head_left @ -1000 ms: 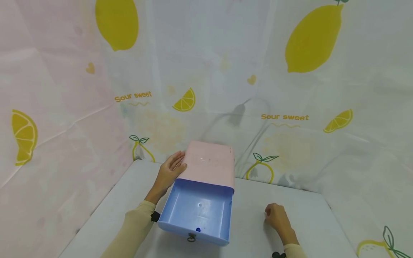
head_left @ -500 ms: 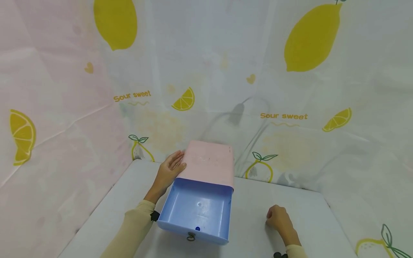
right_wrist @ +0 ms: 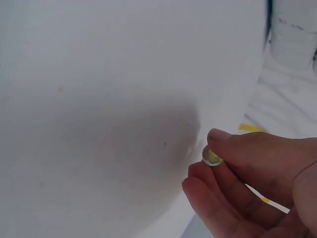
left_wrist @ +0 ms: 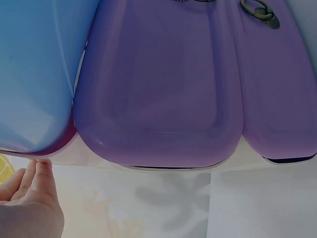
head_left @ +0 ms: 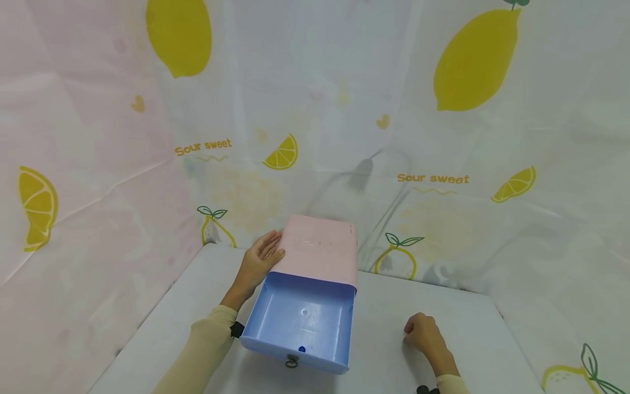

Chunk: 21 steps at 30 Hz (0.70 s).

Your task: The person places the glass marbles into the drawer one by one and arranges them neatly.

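Note:
A small drawer cabinet with a pink top [head_left: 319,249] stands on the table, its blue top drawer [head_left: 305,323] pulled out. Inside that drawer, near the front wall, lies a dark blue marble [head_left: 302,349]. My left hand [head_left: 257,261] rests on the cabinet's left side with fairly straight fingers. In the left wrist view the fingers [left_wrist: 44,179] touch the pink edge beside the blue drawer. Off to the right, over the table, my right hand [head_left: 424,334] pinches a clear glass marble [right_wrist: 212,155] with a yellow-green core between thumb and fingers.
Purple closed drawers [left_wrist: 163,89] with metal ring pulls [left_wrist: 257,10] sit below the blue one. A ring pull [head_left: 292,361] hangs on the blue drawer's front. White table surface [head_left: 384,312] lies between cabinet and right hand. Lemon-print cloth [head_left: 320,109] walls the back and sides.

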Motion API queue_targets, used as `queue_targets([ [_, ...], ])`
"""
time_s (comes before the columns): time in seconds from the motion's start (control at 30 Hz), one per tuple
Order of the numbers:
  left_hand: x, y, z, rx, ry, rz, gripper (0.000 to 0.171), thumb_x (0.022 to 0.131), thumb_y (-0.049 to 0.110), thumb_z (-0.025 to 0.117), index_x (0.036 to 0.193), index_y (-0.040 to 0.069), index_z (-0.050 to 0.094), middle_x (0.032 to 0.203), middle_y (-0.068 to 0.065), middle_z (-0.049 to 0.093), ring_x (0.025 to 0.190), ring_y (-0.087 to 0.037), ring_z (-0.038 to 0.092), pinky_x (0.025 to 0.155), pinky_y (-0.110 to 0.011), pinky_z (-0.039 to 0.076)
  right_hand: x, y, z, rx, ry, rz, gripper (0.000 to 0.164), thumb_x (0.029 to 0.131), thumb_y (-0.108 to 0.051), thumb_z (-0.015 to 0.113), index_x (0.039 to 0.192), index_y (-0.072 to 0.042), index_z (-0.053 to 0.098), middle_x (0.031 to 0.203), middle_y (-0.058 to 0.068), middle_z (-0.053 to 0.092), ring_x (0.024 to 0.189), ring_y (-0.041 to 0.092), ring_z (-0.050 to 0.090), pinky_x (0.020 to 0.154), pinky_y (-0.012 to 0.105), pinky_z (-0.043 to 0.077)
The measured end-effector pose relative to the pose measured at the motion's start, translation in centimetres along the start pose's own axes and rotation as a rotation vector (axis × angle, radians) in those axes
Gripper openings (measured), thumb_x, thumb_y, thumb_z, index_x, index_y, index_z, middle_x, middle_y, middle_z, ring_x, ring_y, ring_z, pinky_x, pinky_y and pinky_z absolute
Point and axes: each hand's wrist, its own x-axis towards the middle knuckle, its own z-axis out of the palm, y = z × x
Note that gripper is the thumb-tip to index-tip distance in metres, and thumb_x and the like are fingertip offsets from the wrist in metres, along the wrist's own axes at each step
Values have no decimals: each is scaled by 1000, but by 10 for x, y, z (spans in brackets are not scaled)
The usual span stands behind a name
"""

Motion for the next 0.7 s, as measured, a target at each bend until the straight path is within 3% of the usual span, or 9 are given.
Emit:
queue_targets([
  [0.27,0,1,0,-7,4,-2,65,94,6,64,147,-8,30,150,-23,37,140,-33,34,111,-33,33,2,-11,-6,74,77,-107,14,67,7,75,76,-3,69,67,0,60,62,15,55,52,29,50],
  [0.5,1,1,-1,-48,9,13,66,93,1,64,146,-13,28,149,-26,36,140,-35,32,113,-38,30,-2,-40,-15,169,159,-220,18,68,7,75,80,-6,72,71,-3,65,67,11,60,60,27,53],
  [0.7,2,-1,0,-44,8,11,66,93,1,64,146,-11,28,149,-26,36,140,-35,32,113,-38,31,-6,-64,-22,312,275,-304,24,71,9,76,82,-11,72,81,1,71,73,14,68,65,21,58],
])
